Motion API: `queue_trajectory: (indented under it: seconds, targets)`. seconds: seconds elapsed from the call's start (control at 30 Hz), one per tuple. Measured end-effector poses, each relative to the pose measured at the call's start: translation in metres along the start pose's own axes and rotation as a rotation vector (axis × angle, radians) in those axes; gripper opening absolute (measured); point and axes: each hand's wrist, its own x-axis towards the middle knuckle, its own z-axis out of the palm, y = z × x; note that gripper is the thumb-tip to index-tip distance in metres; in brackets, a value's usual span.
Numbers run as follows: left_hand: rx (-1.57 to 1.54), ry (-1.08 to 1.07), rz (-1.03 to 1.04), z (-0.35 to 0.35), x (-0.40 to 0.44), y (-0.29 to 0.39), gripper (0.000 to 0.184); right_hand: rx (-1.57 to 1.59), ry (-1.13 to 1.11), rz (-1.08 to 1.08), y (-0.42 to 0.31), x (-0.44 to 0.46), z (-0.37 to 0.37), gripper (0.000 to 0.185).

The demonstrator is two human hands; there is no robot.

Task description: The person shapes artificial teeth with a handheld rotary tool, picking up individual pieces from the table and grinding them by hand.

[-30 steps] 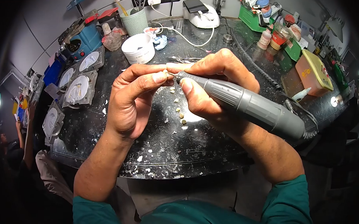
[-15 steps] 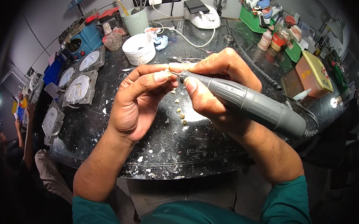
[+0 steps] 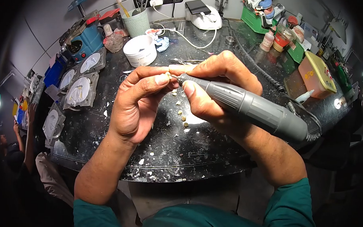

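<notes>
My left hand (image 3: 135, 99) pinches a tiny yellowish-white piece (image 3: 168, 76), tooth-like in look, between thumb and index finger. My right hand (image 3: 230, 69) grips a grey rotary handpiece (image 3: 253, 107), its nose pointing left at the piece. The tip is at or very close to the piece; whether they touch cannot be made out. On the black bench below the hands, several small yellowish pieces (image 3: 184, 118) lie in a rough row among white chips. Metal tools (image 3: 185, 60) lie partly hidden behind my fingers.
A white tub (image 3: 140, 53), a woven cup (image 3: 136, 24) and a white device (image 3: 206, 19) stand at the back. Plaster-filled metal flasks (image 3: 78, 91) sit left. A coiled cord (image 3: 268, 78) runs right, near a yellow-lidded box (image 3: 318, 74). A person (image 3: 20, 147) is at far left.
The handpiece and my right hand have shifted slightly left. My left hand keeps its pinch on the small piece, almost unmoved.
</notes>
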Motion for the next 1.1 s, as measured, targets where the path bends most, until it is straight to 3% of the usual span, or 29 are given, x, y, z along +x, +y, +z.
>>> queue_trajectory:
  seconds: [0.33, 0.43, 0.57, 0.67, 0.8, 0.87, 1.0, 1.1]
  targets:
    - [-0.013, 0.011, 0.009, 0.002, 0.0, -0.001, 0.016, 0.0, -0.023, -0.013, 0.002, 0.001, 0.0, 0.015]
    - [-0.018, 0.032, -0.012, -0.002, 0.0, -0.003, 0.018, 0.065, 0.041, -0.1, 0.01, 0.003, -0.002, 0.013]
    - [-0.037, 0.063, -0.05, -0.004, -0.001, -0.001, 0.021, 0.164, 0.203, 0.006, 0.016, 0.005, 0.001, 0.016]
    - [0.074, 0.041, -0.047, -0.008, 0.004, 0.005, 0.022, 0.026, 0.056, -0.044, 0.023, 0.008, -0.014, 0.019]
    - [0.951, -0.011, -0.057, -0.01, 0.009, 0.047, 0.014, 0.054, 0.088, -0.021, 0.025, 0.008, -0.012, 0.017]
    - [1.381, 0.032, -0.227, -0.025, 0.009, 0.065, 0.012, 0.085, 0.062, -0.085, 0.03, 0.01, -0.013, 0.014]
    - [1.646, 0.029, -0.526, -0.031, 0.007, 0.07, 0.012, 0.029, 0.057, -0.038, 0.022, 0.009, -0.01, 0.013]
    - [1.65, 0.016, -0.537, -0.034, 0.007, 0.064, 0.013, 0.075, 0.047, -0.031, 0.024, 0.008, -0.008, 0.014]
